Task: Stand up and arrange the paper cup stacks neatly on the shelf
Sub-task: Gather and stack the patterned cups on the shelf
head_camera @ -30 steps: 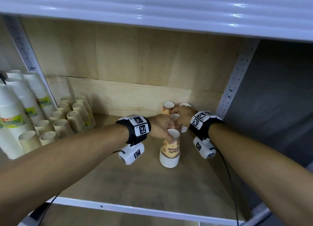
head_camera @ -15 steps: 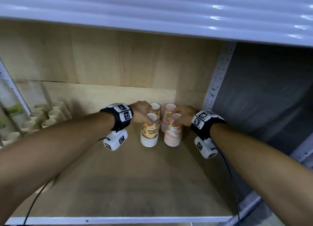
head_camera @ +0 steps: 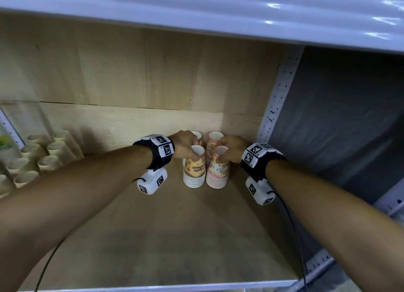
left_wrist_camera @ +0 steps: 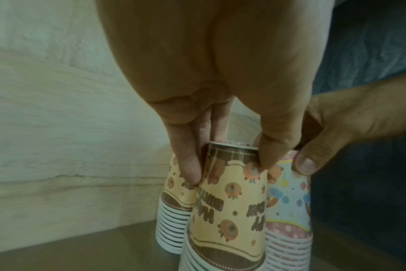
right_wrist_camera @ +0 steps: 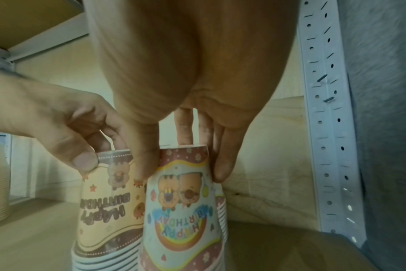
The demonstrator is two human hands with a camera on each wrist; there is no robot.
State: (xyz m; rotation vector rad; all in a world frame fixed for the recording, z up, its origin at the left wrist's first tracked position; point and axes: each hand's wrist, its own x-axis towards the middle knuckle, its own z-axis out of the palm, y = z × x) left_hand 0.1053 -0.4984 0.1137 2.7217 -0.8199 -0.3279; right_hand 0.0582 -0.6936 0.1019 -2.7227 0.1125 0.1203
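Four upside-down birthday cup stacks stand in a tight two-by-two block at the back right of the wooden shelf. My left hand pinches the top of the front yellow stack between thumb and fingers; the left wrist view shows that grip on the yellow stack. In the same way my right hand holds the top of the front pink stack, seen close in the right wrist view. Behind them are a second yellow stack and a second pink stack.
Several plain beige cup stacks fill the shelf's left end. A white perforated upright and grey cloth close the right side. The upper shelf's white edge hangs overhead. The shelf's white front rim is near me.
The yellow stack in my left hand has gone back and right, to stand beside the pink stack in my right hand. My view has swung right, so fewer beige stacks show.
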